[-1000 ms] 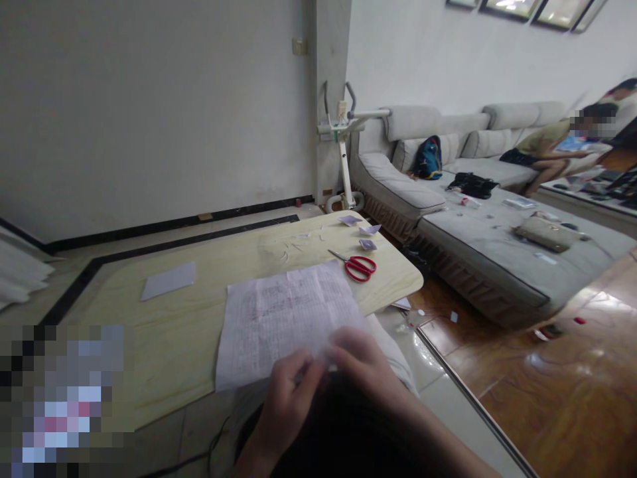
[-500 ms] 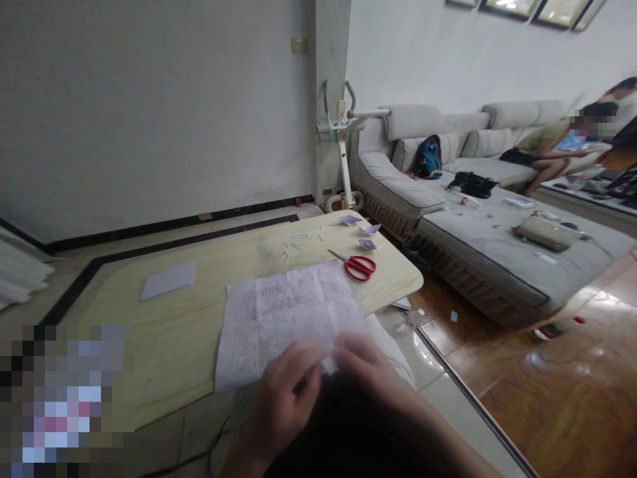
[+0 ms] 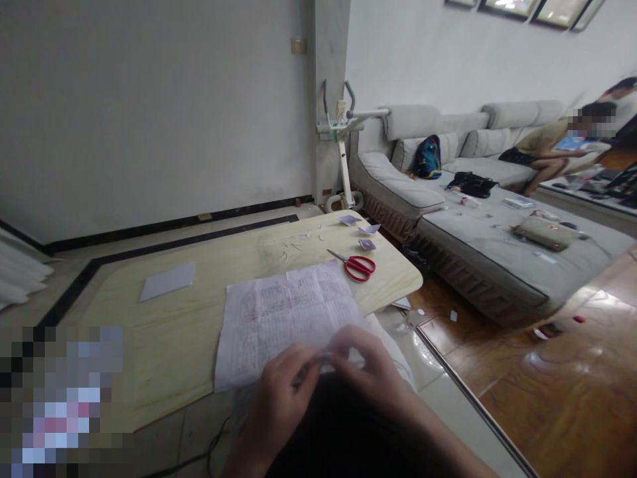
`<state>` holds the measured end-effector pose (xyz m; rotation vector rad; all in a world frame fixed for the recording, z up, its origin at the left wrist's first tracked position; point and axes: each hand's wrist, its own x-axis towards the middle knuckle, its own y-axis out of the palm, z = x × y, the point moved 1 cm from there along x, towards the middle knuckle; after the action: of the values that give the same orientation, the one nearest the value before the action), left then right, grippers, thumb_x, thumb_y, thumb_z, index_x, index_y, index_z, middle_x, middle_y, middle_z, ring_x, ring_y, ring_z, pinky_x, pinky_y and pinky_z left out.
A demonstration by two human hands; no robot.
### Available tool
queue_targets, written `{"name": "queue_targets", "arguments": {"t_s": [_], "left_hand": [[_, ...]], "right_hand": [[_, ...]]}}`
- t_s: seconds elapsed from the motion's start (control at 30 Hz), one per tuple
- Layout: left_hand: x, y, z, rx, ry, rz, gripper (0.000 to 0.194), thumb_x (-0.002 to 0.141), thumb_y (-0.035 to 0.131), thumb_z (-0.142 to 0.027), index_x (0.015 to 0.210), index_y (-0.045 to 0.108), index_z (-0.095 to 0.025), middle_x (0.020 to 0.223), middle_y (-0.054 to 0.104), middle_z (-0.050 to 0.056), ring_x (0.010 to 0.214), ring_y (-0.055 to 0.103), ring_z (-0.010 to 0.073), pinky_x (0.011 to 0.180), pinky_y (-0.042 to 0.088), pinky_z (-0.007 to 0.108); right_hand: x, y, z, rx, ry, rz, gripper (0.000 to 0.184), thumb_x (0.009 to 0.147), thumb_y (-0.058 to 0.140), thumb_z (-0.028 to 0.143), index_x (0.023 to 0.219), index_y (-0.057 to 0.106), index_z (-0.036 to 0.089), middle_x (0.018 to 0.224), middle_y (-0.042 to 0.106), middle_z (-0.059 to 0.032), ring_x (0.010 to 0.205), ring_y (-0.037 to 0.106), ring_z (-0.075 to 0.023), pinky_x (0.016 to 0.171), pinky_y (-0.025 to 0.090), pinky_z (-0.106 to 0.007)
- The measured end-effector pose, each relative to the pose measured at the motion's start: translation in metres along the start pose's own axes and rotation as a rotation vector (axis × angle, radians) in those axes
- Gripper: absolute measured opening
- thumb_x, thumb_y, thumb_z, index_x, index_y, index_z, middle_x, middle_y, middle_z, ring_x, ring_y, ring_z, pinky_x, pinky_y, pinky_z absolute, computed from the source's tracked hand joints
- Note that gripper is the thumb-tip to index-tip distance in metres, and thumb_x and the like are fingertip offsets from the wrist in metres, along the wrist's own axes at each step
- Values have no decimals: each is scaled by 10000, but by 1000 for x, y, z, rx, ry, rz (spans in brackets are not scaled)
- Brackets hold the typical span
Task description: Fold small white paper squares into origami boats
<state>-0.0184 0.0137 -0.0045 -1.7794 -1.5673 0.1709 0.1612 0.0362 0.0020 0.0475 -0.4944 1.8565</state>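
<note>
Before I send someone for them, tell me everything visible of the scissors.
The scissors have two red loop handles and slim, grey blades that look metallic and closed. They lie on the pale table by the far right corner of the printed sheet, blades pointing left and slightly away. Nobody holds them; contact with the sheet is unclear.

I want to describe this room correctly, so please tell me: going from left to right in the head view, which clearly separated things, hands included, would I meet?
Blank-looking pale paper, left hand, right hand, blue backpack, black bag, beige handbag.
</note>
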Motion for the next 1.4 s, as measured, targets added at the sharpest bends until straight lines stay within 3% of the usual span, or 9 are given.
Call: {"name": "queue_targets", "arguments": {"t_s": [0.13,0.43,0.7,1.17,1.3,1.4], "left_hand": [[2,-2,-2,4,13,-4,118,921,543,-185,964,648,-218,896,698,41,835,655,175,753,530,281],[2,-3,0,-38,-10,-16,114,920,556,-183,845,637,-212,788,665,2,734,627,139,672,493,223],[1,-1,-5,-121,-45,-146,115,901,568,-181,805,620,-218,756,640,-12,708,604,141,647,486,216],[-2,1,-6,-392,-294,-356,94,882,601,-279,838,661,-221,737,666,-34,627,632,105,604,524,170],[-1,3,-5,-384,-248,-359,98,871,611,-263,863,699,-219,834,718,-3,683,673,120,636,551,183],[0,4,-7,-359,-213,-362,99,858,621,-245,843,713,-211,833,734,10,748,695,143,678,564,195]], "right_hand": [[1,3,-5,-54,-15,-44,109,874,642,265,802,664,187,732,622,-19,683,563,-157,644,459,-275],[-2,2,0,-84,-40,4,99,886,621,244,823,671,186,757,634,-31,694,565,-158,638,458,-274],[1,3,3,1,-32,-69,107,873,642,238,784,654,181,724,630,-19,689,576,-161,649,455,-280],[-2,5,-4,129,-69,-252,84,861,635,214,779,629,194,754,620,-21,714,573,-173,664,462,-293],[-2,5,-1,95,-143,-196,35,859,606,165,847,620,196,788,613,-29,724,570,-172,675,475,-301],[-2,3,4,54,-208,-131,159,821,633,134,968,620,195,836,616,-41,754,574,-180,701,486,-313]]}}
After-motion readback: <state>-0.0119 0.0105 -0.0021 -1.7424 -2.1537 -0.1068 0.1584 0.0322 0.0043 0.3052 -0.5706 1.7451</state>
